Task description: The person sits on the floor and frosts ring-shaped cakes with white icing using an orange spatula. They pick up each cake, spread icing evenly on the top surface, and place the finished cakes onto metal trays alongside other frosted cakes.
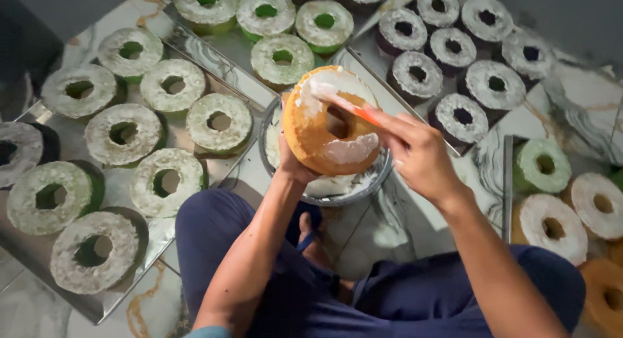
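Along the left edge lies a long metal tray on the marble floor, carrying ring-shaped cakes with green sides and tops coated in white frosting with crumbs; one of them sits just beside the person's raised knee, which is clad in dark blue. A second tray farther up holds more green ring cakes, also frosted on top.

In the middle, the person's left hand comes up from below and grips an orange ring cake from underneath, the fingers curled around its lower edge and mostly hidden behind it. The cake is tilted so its top faces the camera, and it is held just above a round metal bowl whose inside is smeared with white frosting. Patches of white frosting cover the cake's upper left and lower right; the remainder of its top is bare orange sponge.

The right hand is closed around an orange-handled spatula, fingers pinching the handle, and the frosted blade lies against the cake's top near the centre hole.

To the upper right, another tray carries dark-sided ring cakes with white, crumb-dusted tops. At the far right a further tray holds a green frosted cake, two orange-sided frosted ones, and a plain orange cake at the bottom edge.
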